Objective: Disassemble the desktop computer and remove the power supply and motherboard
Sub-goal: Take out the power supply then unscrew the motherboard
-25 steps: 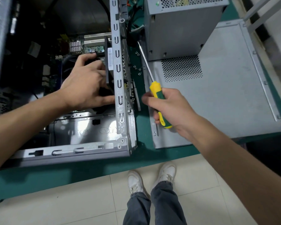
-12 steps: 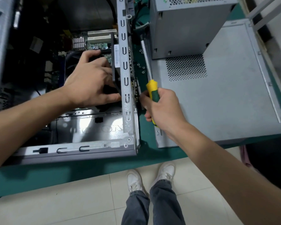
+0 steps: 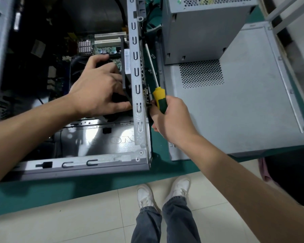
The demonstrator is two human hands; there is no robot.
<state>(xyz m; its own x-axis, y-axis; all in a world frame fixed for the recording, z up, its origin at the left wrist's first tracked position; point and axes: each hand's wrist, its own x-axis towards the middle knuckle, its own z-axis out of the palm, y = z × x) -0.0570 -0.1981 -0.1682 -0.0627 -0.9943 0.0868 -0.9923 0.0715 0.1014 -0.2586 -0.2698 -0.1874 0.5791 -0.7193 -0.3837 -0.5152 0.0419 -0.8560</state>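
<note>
left hand (image 3: 98, 92) grips fan (image 3: 125, 81); right hand (image 3: 172, 120) holds screwdriver (image 3: 159, 97).

left grip (image 3: 98, 88) curled, reaching forward, right grip (image 3: 172, 120) fisted

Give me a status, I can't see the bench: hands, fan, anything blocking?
Left hand grips black fan inside case. Right hand holds screwdriver outside rear panel. Power supply already out, on side panel.

Screwdriver (image 3: 158, 93) tip behind case (image 3: 136, 95)
</note>
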